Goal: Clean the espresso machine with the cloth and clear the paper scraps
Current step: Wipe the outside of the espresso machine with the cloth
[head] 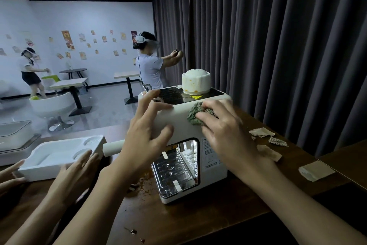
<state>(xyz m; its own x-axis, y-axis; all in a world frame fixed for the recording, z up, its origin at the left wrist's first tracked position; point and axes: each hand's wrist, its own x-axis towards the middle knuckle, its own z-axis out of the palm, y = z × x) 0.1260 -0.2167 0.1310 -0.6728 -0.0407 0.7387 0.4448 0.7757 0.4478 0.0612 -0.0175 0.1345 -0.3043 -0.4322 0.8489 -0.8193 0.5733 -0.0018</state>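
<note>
My right hand [224, 131] clamps the crumpled green cloth [195, 114] on the near top edge of the white boxy espresso machine [179, 116]. My left hand [147, 125], fingers spread, braces it. Wiping looks half done, I think; torn brown paper scraps [268, 151] lie uncleared at right.

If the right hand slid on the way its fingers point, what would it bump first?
Probably the left hand, which presses on the espresso machine just beyond the green cloth that the right hand grips.
</note>
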